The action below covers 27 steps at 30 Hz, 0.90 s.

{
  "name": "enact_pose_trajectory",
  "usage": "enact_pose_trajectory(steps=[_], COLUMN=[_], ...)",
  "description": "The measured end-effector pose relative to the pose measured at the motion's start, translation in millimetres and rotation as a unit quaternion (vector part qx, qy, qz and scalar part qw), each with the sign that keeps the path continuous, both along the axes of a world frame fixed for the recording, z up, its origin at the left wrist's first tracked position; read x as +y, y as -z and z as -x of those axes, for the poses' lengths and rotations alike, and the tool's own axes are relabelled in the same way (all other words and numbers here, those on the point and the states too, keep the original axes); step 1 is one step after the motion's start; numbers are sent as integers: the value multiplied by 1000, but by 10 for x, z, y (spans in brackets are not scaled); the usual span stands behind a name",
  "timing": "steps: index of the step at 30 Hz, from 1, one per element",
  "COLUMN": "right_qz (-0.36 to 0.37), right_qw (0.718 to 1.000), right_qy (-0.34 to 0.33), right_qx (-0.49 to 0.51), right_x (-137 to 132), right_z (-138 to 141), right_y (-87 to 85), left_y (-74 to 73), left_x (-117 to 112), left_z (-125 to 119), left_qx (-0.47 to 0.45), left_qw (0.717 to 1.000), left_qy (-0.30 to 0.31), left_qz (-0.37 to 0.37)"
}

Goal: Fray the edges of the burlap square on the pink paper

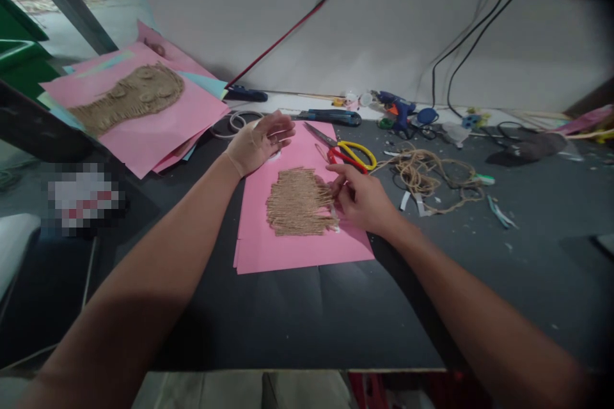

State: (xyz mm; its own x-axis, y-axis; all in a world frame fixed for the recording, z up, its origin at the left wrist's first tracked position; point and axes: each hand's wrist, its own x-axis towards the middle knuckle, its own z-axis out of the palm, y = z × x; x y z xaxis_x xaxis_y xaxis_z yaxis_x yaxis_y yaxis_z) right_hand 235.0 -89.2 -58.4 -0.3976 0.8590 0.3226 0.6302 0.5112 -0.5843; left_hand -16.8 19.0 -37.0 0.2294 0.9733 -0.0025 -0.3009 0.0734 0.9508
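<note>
My left hand lies palm down with its fingers apart, at the far edge of a pink paper sheet, holding nothing. A panel of parallel jute twine strands lies on that sheet. My right hand pinches at the panel's right edge, its fingertips among the strand ends. Just beyond it, red-and-yellow-handled scissors rest on the sheet's far corner. A loose tangle of jute twine sits to the right of my right hand.
Left of the work, a shaped jute piece lies on stacked pink sheets. A blue glue gun, a utility knife and scraps line the dark tabletop's back edge. Black cables hang down the wall behind.
</note>
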Motion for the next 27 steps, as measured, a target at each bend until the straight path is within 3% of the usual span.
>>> enact_pose_trajectory(steps=[6,19,27], right_qz=[-13,34,57], right_qw=[999,999,997], right_qy=[27,15,23], right_qx=[40,16,50], right_x=[25,73,76], right_z=[8,35,48], right_y=[16,17,7], left_y=[14,8,43], left_x=[23,20,43], left_z=[1,8,21], left_qx=[-18,5,-17], left_qw=[1000,1000,1000], left_qy=[4,13,15], left_qz=[4,-7,-5])
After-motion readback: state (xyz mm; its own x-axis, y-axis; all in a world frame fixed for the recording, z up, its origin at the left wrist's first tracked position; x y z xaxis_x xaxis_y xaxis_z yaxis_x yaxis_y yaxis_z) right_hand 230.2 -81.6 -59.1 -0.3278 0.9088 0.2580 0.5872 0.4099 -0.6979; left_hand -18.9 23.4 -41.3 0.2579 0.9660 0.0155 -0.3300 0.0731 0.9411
